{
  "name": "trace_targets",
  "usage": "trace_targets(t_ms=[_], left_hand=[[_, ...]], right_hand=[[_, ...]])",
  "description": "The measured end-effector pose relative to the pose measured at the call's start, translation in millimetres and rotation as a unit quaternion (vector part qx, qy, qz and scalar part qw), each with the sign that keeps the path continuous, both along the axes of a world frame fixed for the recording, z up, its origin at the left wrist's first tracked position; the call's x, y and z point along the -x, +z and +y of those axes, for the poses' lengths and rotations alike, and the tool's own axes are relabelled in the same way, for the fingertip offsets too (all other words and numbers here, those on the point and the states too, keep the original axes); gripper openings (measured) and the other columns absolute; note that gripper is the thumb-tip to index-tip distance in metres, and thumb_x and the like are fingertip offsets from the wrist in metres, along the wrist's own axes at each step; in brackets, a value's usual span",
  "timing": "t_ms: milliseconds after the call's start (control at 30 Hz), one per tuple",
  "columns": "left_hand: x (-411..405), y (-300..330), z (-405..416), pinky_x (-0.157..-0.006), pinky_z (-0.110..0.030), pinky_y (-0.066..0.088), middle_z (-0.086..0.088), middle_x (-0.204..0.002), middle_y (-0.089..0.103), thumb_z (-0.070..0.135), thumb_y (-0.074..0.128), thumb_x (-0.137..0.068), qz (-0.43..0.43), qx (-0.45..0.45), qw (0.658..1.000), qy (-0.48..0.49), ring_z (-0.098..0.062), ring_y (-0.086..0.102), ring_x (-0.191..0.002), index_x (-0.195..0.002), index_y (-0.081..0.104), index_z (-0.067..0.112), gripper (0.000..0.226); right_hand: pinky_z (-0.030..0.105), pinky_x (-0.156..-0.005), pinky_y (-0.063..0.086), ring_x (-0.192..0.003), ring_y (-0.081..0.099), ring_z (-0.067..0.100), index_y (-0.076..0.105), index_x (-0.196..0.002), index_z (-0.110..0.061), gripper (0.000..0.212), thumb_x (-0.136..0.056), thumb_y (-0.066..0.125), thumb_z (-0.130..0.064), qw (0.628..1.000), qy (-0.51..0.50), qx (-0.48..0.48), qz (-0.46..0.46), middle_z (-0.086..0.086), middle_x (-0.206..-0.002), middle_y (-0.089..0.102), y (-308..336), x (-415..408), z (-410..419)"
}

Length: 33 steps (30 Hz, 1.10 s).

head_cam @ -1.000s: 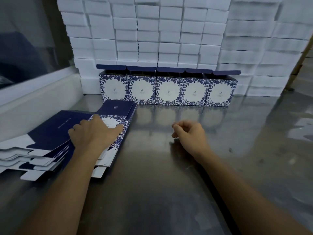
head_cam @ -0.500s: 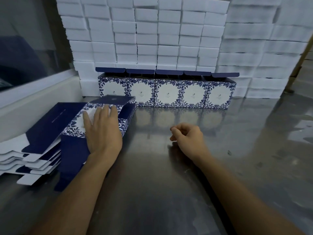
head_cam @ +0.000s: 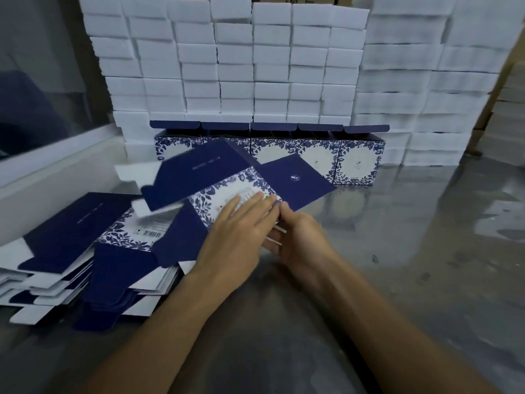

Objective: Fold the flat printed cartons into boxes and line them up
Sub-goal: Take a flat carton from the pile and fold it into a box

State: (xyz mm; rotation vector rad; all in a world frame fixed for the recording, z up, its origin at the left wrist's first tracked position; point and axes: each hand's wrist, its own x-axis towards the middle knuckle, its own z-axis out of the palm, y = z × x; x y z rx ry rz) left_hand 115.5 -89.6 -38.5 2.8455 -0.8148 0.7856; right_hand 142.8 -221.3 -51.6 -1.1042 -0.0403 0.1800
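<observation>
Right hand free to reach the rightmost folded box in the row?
Probably not yet: the right hand is holding the flat carton together with the left hand. The table between it and the rightmost box is bare.

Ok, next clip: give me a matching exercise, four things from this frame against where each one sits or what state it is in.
Things:
1. lifted carton
2. stack of flat cartons
3. row of folded boxes
4. white foam blocks

States:
A. piled high behind everything, against the back
B. standing side by side on the table, top flaps open
C. held off the table between the left hand and right hand
D. lying flat at the table's left

Pairs: 1-C, 2-D, 3-B, 4-A
</observation>
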Motion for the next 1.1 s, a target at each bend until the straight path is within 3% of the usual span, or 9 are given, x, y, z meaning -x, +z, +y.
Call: trace_targets(t_ms=[133, 333, 433, 600, 733, 800, 900, 1033, 1100], left_hand=[[-4, -9, 9, -0.121, -0.045, 0.002, 0.012, -0.162, 0.017, 0.046, 0.039, -0.090, 0.079, 0.074, 0.993, 0.050, -0.007, 0.008, -0.149, -0.151, 0.028, 0.036, 0.063], [-12, -1, 36, -0.111, -0.054, 0.023, 0.002, -0.155, 0.033, 0.059, 0.046, -0.090, 0.051, 0.186, 0.963, 0.188, -0.021, 0.026, -0.142, -0.142, 0.042, 0.031, 0.060], [-13, 4, 45, -0.099, -0.043, 0.039, 0.003, -0.143, 0.044, 0.058, 0.060, -0.084, 0.102, 0.286, 0.933, 0.195, -0.022, 0.042, -0.130, -0.138, 0.046, 0.032, 0.062], [-14, 18, 53, -0.060, -0.010, 0.050, 0.004, -0.103, 0.064, 0.014, 0.077, -0.081, 0.260, 0.599, 0.752, 0.087, 0.003, 0.067, -0.077, -0.121, 0.066, 0.024, 0.042], [-14, 23, 58, -0.046, -0.017, 0.051, 0.001, -0.077, 0.076, -0.003, 0.067, -0.084, 0.333, 0.723, 0.602, 0.057, -0.009, 0.072, -0.062, -0.120, 0.066, 0.012, 0.039], [-13, 23, 57, -0.045, -0.020, 0.052, -0.006, -0.091, 0.076, -0.004, 0.058, -0.087, 0.369, 0.756, 0.539, 0.052, -0.014, 0.072, -0.064, -0.121, 0.065, 0.008, 0.036], [-15, 21, 57, -0.049, -0.017, 0.054, -0.010, -0.111, 0.068, 0.004, 0.052, -0.090, 0.394, 0.786, 0.476, 0.019, -0.014, 0.063, -0.072, -0.122, 0.063, 0.005, 0.033], [-16, 19, 50, -0.049, -0.023, 0.054, -0.005, -0.080, 0.070, 0.021, 0.057, -0.091, 0.350, 0.779, 0.521, -0.019, -0.019, 0.067, -0.058, -0.097, 0.071, 0.014, 0.016], [-14, 16, 45, -0.051, -0.029, 0.056, -0.002, -0.088, 0.073, 0.031, 0.051, -0.096, 0.312, 0.756, 0.575, -0.024, -0.019, 0.071, -0.068, -0.103, 0.072, 0.020, 0.024]], right_hand=[[0.046, -0.080, 0.056, -0.083, 0.067, 0.029, 0.066, -0.105, 0.000, 0.032, -0.108, 0.042, -0.019, 0.993, -0.092, 0.071, 0.014, 0.014, -0.092, 0.073, -5, -6, -5], [0.018, -0.039, 0.033, -0.040, 0.044, 0.009, 0.061, -0.082, -0.008, 0.026, -0.102, 0.046, -0.014, 0.950, -0.261, 0.168, -0.016, -0.006, -0.046, 0.051, -2, -10, -23], [0.020, -0.044, 0.039, -0.053, 0.048, 0.014, 0.065, -0.088, -0.011, 0.024, -0.102, 0.047, -0.016, 0.937, -0.299, 0.183, 0.000, -0.006, -0.056, 0.057, 1, -11, -41], [0.016, -0.041, 0.043, -0.050, 0.058, 0.008, 0.059, -0.123, -0.013, 0.026, -0.098, 0.062, -0.017, 0.936, -0.323, 0.129, 0.051, 0.006, -0.081, 0.063, 16, -3, -67], [0.023, -0.032, 0.039, -0.069, 0.071, 0.017, 0.065, -0.120, 0.003, 0.029, -0.095, 0.063, -0.013, 0.952, -0.275, 0.108, 0.075, 0.015, -0.091, 0.070, 26, 4, -76], [0.017, -0.043, 0.048, -0.104, 0.068, 0.031, 0.060, -0.129, 0.006, 0.035, -0.099, 0.055, -0.013, 0.960, -0.254, 0.102, 0.051, 0.025, -0.125, 0.065, 28, 2, -77], [0.008, -0.044, 0.044, -0.066, 0.066, 0.008, 0.048, -0.139, 0.010, 0.042, -0.103, 0.048, -0.013, 0.971, -0.235, 0.033, 0.026, 0.019, -0.101, 0.065, 36, 1, -73], [0.023, -0.045, 0.053, -0.064, 0.067, 0.022, 0.053, -0.137, -0.011, 0.037, -0.103, 0.049, -0.027, 0.973, -0.203, -0.076, 0.083, 0.012, -0.109, 0.070, 31, 7, -64], [0.022, -0.037, 0.048, -0.044, 0.064, 0.022, 0.064, -0.101, -0.006, 0.030, -0.104, 0.045, -0.029, 0.972, -0.183, -0.122, 0.085, 0.010, -0.077, 0.072, 30, 6, -63]])
